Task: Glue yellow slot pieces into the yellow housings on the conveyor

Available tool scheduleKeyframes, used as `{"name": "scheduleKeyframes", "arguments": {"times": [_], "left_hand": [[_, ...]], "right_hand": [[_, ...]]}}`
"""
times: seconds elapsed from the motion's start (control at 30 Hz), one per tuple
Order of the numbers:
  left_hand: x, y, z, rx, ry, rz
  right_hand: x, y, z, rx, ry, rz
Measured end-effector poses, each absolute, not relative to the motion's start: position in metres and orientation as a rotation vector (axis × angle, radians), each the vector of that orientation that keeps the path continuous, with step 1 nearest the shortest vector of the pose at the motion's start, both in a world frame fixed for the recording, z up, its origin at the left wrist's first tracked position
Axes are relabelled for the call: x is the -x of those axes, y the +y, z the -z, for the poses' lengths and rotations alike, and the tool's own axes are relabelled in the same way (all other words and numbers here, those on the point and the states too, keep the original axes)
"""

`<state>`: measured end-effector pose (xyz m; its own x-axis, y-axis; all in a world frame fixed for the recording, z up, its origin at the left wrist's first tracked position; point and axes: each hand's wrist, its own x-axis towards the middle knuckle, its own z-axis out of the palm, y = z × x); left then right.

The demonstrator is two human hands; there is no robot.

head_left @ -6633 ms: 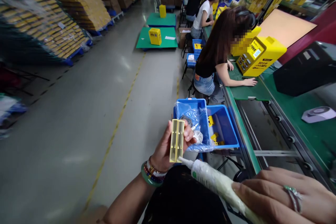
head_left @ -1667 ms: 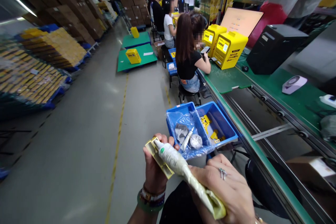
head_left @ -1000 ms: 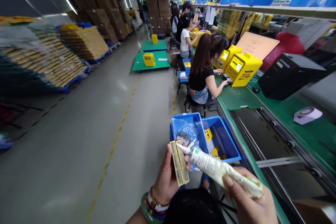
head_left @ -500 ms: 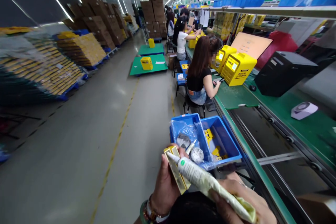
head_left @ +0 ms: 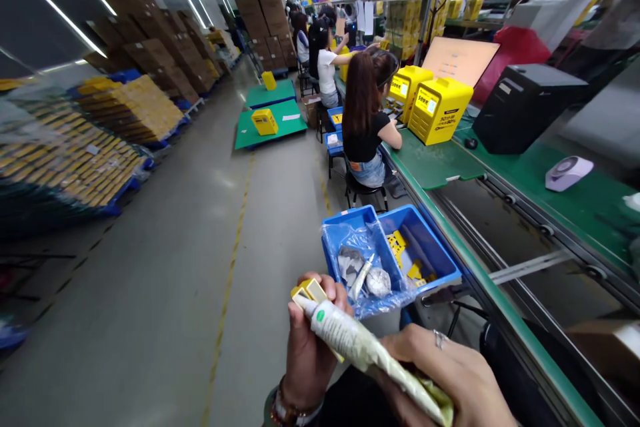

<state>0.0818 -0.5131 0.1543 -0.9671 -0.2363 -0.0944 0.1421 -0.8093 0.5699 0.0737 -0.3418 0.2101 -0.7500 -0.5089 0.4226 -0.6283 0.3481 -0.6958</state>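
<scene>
My left hand point(head_left: 307, 347) is closed around a long yellow plastic part point(head_left: 311, 292), held upright at the bottom centre. My right hand point(head_left: 445, 377) grips a white squeeze tube point(head_left: 360, 347) by its crumpled end. The tube's nozzle rests on the upper end of the yellow part. Beads and bracelets sit on my left wrist, and a ring is on a right finger.
Two blue bins point(head_left: 433, 260) stand just past my hands, one lined with a plastic bag holding tubes, one with yellow pieces. A green conveyor bench point(head_left: 450, 167) runs along the right. A seated person point(head_left: 365, 127) works at yellow machines point(head_left: 437, 110). Stacked pallets point(head_left: 130, 110) line the left aisle.
The view has swung slightly and my hands sit lower. The tube's nozzle has moved up the yellow part to its top end. Both grips are unchanged.
</scene>
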Motion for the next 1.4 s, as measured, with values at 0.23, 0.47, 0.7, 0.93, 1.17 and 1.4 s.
{"name": "scheduleKeyframes", "arguments": {"times": [0.23,0.47,0.7,0.93,1.17,1.4], "left_hand": [[-0.078,-0.513,-0.154,-0.155,-0.883,2.749],[-0.078,-0.508,-0.157,-0.135,-0.876,2.781],[-0.075,-0.504,-0.156,-0.118,-0.823,2.816],[-0.074,-0.501,-0.161,-0.138,-0.8,2.83],[-0.072,-0.501,-0.162,-0.153,-0.792,2.842],[-0.072,-0.504,-0.161,-0.159,-0.792,2.852]], "right_hand": [[-0.075,-0.348,-0.205,-0.945,-2.398,-1.32],[-0.076,-0.345,-0.2,-0.999,-2.32,-1.229],[-0.078,-0.348,-0.205,-0.889,-2.291,-1.242],[-0.076,-0.348,-0.214,-0.847,-2.247,-1.261],[-0.077,-0.346,-0.213,-0.844,-2.221,-1.303],[-0.079,-0.364,-0.202,-0.677,-2.102,-1.334]]}}
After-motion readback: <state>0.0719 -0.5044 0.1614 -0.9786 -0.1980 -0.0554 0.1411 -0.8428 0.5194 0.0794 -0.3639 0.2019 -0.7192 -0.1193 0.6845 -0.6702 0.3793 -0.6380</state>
